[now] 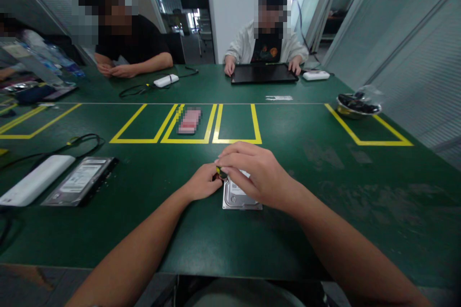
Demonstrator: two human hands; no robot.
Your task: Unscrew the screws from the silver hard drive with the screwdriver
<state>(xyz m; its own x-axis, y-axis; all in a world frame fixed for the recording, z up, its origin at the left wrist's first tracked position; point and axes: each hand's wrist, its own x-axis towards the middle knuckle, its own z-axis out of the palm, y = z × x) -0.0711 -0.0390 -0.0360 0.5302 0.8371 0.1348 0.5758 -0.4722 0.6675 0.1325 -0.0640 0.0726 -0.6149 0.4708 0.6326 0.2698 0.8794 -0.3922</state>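
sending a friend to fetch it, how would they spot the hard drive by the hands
On the green table, find the left hand and right hand close together. Partly under the right hand lies a silvery hard drive. The other drive, farther left, sits beside a white bar; this one alone has a hand over it.

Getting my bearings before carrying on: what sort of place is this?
Probably a shared indoor workroom or office, though I can't be sure: a large green table carries yellow outlines, a hard drive lies on it, and a co-worker sits across it.
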